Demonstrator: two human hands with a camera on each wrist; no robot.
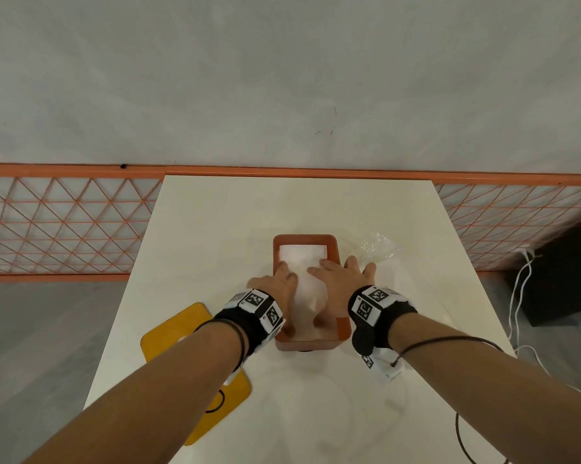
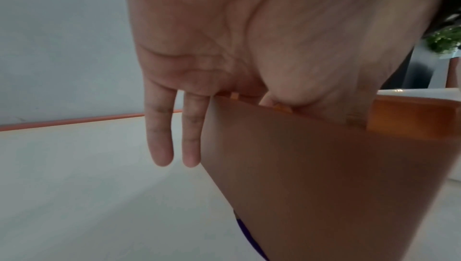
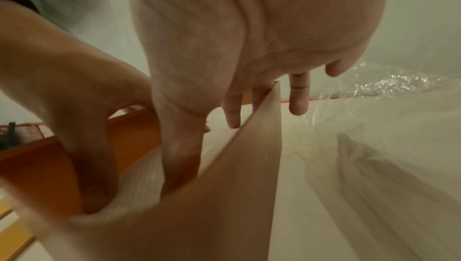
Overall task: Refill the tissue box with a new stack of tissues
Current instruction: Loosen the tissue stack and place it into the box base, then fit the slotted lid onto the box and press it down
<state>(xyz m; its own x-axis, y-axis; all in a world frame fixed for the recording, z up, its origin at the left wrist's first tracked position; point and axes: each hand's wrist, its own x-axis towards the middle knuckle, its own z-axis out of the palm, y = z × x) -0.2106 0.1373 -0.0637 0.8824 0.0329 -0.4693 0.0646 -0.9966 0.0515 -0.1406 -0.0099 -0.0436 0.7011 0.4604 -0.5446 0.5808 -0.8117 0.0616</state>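
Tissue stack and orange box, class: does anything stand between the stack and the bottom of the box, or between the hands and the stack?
Nothing visible does. The tissue stack already sits inside the orange box, lid off. The left hand and right hand press directly on it. The box's bottom is hidden under the tissues.

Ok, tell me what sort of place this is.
Probably an indoor workspace or recording setup, not a home. A plain white table stands against a bare grey wall, an orange mesh railing runs behind it, and loose cables hang off its right.
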